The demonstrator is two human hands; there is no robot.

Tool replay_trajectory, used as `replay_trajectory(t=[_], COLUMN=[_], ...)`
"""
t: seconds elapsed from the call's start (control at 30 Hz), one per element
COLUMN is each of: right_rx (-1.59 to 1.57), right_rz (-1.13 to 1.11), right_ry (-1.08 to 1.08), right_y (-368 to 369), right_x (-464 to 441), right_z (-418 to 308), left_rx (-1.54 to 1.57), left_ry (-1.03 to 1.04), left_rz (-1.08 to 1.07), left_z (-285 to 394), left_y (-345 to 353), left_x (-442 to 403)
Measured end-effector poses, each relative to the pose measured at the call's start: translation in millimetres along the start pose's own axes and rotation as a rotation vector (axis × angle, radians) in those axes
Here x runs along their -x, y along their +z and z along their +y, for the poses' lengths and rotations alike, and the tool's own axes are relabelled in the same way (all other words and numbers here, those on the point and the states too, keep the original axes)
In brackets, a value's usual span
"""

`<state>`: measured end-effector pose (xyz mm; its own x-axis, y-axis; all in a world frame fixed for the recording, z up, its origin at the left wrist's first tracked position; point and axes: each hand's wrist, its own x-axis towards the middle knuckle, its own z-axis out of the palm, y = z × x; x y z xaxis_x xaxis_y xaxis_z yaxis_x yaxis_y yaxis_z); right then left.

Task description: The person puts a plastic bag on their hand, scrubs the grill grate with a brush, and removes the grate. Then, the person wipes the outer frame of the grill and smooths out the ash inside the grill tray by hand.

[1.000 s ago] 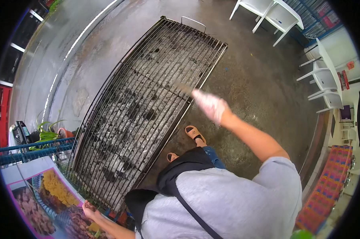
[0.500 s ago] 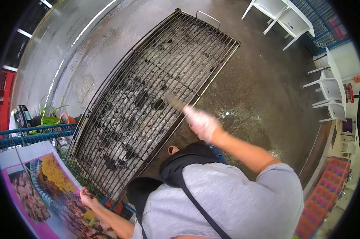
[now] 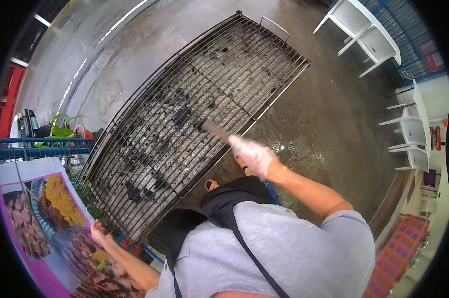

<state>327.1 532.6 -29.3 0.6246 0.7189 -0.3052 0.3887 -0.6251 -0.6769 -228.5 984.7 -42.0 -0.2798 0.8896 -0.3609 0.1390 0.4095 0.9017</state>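
Fingers of the right hand [image 3: 254,156] clasp a blurred tool [image 3: 216,131], its tip over the grill [image 3: 234,64]; whether it touches is unclear. The left hand's [image 3: 100,233] fingers curl near the poster [image 3: 60,233], perhaps empty; that cannot be told. Black lumps [image 3: 181,117] lie beneath the grill's bars. White chairs [image 3: 413,133] stand beyond.

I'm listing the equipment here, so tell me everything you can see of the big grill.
The grill is long, with dark, metal-looking bars running lengthwise, a few crossbars, and a looped handle at its far end. Pale ash-like material and black lumps like charcoal show beneath. It slants across the view. The right hand holds a blurred tool over one long edge; contact is unclear.
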Motion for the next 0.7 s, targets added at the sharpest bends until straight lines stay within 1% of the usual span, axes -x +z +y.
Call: replay_trajectory(t=[0.07,0.13,0.17,0.2,0.23,0.27,0.3,0.33,0.37,0.43,0.47,0.5,0.57,0.6,0.67,0.7], right_rx=[0.064,-0.086,-0.008,0.207,0.375,0.493,0.532,0.397,0.224,0.303,0.198,0.386,0.126,0.134,0.391,0.471], right_rz=[-0.142,0.235,0.293,0.236,0.155,0.108,0.104,0.195,-0.051,0.074,-0.219,-0.164,-0.181,-0.182,0.145,0.110], right_ry=[-0.223,-0.625,-0.599,-0.408,-0.280,-0.327,-0.466,-0.650,-0.612,-0.516,-0.301,-0.328,-0.033,-0.040,-0.269,-0.477], right_y=[-20,-40,-59,-72,-73,-58,-30,19,52,46,0,-22,-55,-46,-7,13], right_x=[-2,-50,-73,-89,-100,-103,-100,-91,-84,-80,-79,-84,-111,-110,-96,-85], right_z=[-18,7,19,25,25,19,9,3,-25,-57,-69,-57,-16,-16,-11,-20], left_rx=[0.019,0.035,0.038,0.007,-0.022,-0.011,-0.002,-0.006,-0.021,0.039,0.039,0.059,0.078,0.074,0.060,0.023], left_ry=[0.008,-0.016,-0.018,0.005,0.031,0.035,0.038,0.035,0.029,0.060,0.060,0.038,0.012,0.040,0.073,0.067], left_rz=[0.034,0.034,0.050,0.102,0.152,0.162,0.175,0.189,0.203,0.222,0.228,0.207,0.184,0.184,0.179,0.181], left_z=[4,5,5,5,7,11,9,6,4,6,6,3,3,3,4,4], left_y=[8,8,10,14,17,20,22,19,15,24,21,18,15,19,21,22], left_x=[-1,6,13,17,22,26,20,20,26,28,25,19,14,20,29,33])
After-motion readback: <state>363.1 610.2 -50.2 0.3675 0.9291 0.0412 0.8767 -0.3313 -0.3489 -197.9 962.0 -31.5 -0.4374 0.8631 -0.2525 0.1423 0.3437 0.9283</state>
